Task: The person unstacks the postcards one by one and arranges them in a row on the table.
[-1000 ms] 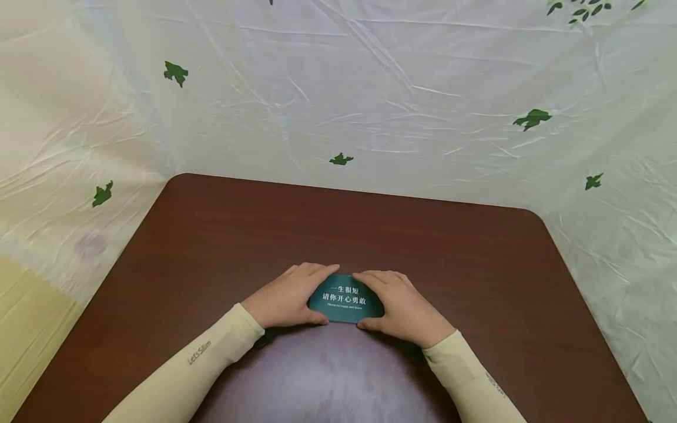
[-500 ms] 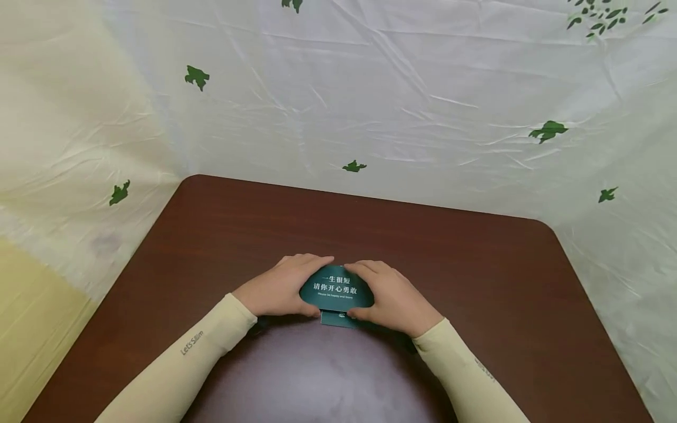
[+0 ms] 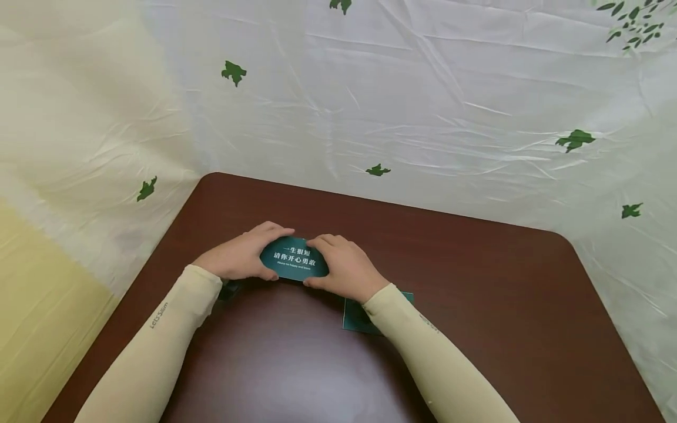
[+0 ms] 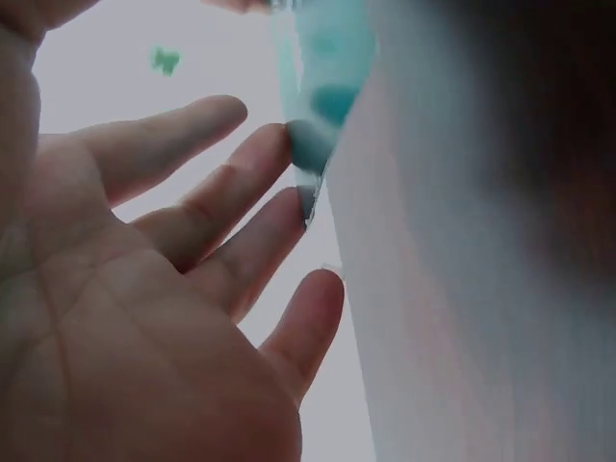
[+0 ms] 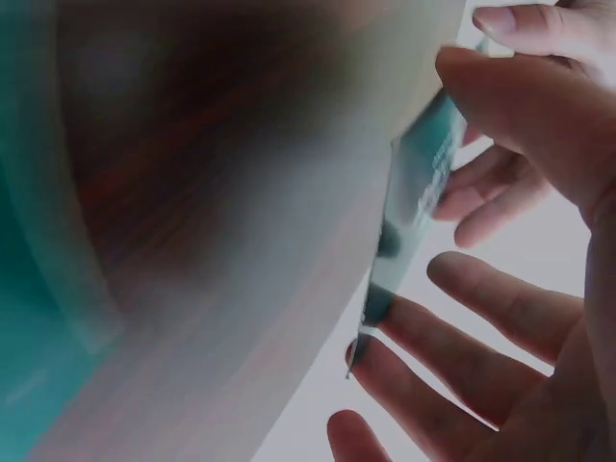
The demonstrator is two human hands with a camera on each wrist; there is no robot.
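A thin teal card (image 3: pixel 294 259) with white writing is held between both hands, tilted a little above the dark table. On its left end, my left hand (image 3: pixel 238 255) pinches it with the thumb at the near edge and fingers along the far edge. My right hand (image 3: pixel 350 269) grips the right end the same way. Seen from the right wrist, the card (image 5: pixel 416 183) appears nearly edge-on against the fingertips. A second flat teal piece (image 3: pixel 353 318) lies on the table, partly covered by my right wrist and sleeve.
The reddish-brown table (image 3: pixel 476 294) has rounded far corners. White cloth (image 3: pixel 423 88) with green bird and leaf prints hangs behind and at the sides. A small dark object (image 3: pixel 228 290) shows under my left wrist; its kind is unclear.
Both hands have carried the card away from me and to the left. The second teal piece, hidden at first beneath it, has come into view on the table.
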